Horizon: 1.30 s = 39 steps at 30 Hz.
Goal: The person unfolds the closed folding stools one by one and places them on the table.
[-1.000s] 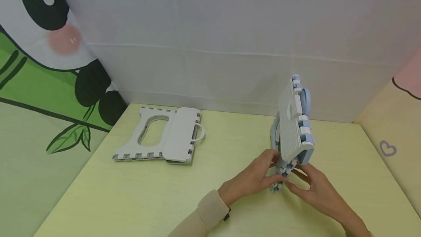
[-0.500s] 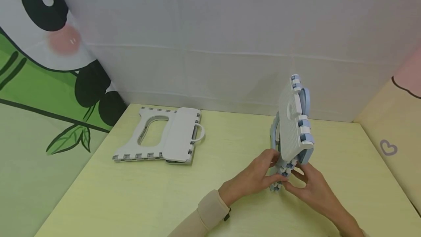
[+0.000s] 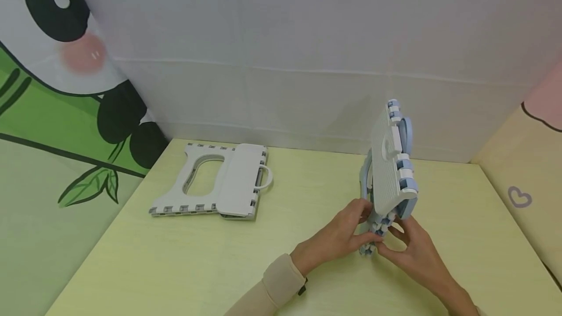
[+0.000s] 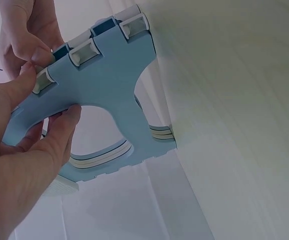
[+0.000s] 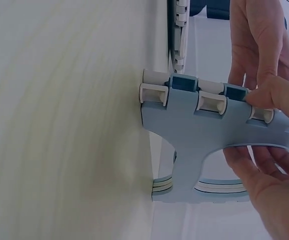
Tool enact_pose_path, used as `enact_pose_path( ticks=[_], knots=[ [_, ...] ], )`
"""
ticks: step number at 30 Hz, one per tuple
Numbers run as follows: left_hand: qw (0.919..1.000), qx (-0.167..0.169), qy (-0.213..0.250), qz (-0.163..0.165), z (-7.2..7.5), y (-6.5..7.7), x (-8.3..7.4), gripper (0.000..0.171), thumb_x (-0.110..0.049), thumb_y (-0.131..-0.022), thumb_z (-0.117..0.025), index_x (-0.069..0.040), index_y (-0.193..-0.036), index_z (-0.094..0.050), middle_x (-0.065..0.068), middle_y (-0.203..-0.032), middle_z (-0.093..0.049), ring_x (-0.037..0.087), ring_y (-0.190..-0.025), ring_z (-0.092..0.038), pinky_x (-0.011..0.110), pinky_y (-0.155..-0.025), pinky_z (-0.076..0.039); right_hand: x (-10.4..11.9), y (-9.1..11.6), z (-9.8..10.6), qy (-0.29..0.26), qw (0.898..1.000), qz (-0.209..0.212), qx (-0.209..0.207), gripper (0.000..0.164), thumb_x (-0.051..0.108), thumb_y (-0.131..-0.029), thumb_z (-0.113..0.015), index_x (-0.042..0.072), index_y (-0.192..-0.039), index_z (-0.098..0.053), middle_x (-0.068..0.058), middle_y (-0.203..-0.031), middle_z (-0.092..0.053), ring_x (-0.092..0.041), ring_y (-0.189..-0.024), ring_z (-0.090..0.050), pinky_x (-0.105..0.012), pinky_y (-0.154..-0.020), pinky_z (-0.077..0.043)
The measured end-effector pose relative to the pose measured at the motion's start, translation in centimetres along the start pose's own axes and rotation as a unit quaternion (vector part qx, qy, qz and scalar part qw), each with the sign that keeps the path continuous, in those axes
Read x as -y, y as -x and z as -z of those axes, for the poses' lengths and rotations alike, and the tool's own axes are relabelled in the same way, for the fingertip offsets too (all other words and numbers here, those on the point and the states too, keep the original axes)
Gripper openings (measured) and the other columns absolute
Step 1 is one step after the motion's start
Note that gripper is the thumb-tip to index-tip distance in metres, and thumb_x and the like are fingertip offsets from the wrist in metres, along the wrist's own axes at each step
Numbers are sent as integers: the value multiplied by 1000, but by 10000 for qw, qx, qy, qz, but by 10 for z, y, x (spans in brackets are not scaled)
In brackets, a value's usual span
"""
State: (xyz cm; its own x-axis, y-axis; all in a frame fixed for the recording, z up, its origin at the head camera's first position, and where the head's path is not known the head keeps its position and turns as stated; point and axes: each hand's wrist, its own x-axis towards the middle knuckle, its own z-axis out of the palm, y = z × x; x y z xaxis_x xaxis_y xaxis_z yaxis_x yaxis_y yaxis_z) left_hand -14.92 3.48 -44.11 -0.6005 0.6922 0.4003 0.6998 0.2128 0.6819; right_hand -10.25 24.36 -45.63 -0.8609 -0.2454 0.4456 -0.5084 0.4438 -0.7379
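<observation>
A blue and white folding step stool (image 3: 387,169), folded flat, stands on edge at the right of the table, with its ribbed white top facing left in the head view. My left hand (image 3: 335,235) grips its near hinged edge from the left. From the other side my right hand (image 3: 419,257) holds that same edge, thumb close to the left thumb. In the left wrist view, fingers of the left hand (image 4: 32,165) pass through the opening in the stool's blue leg panel (image 4: 104,85). The right wrist view shows the right hand's fingers (image 5: 242,165) hooked through the opening likewise.
A second folding stool, white (image 3: 240,179), lies flat on the pale yellow table (image 3: 175,267) to the left, its loop handle (image 3: 266,177) pointing right. Behind the table rises a pale cloth backdrop (image 3: 285,106), and a wall panel with a heart (image 3: 519,197) borders the right side.
My right wrist has shifted slightly left. Both hands keep their hold on the blue and white stool, which stays in place.
</observation>
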Motion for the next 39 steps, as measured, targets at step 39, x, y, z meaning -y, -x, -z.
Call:
enact_pose_path(
  ticks=[39],
  knots=[
    [9995,-113,-285,-120,1,3,4,58,-15,-92,-79,0,-134,-42,11,-126,-53,18,-115,-56,15,-103,-45,-6,2,11,199,9997,15,114,95,-15,-72,-85,9,-153,-41,18,-145,-46,11,-132,-42,-13,-93,-51]
  ],
)
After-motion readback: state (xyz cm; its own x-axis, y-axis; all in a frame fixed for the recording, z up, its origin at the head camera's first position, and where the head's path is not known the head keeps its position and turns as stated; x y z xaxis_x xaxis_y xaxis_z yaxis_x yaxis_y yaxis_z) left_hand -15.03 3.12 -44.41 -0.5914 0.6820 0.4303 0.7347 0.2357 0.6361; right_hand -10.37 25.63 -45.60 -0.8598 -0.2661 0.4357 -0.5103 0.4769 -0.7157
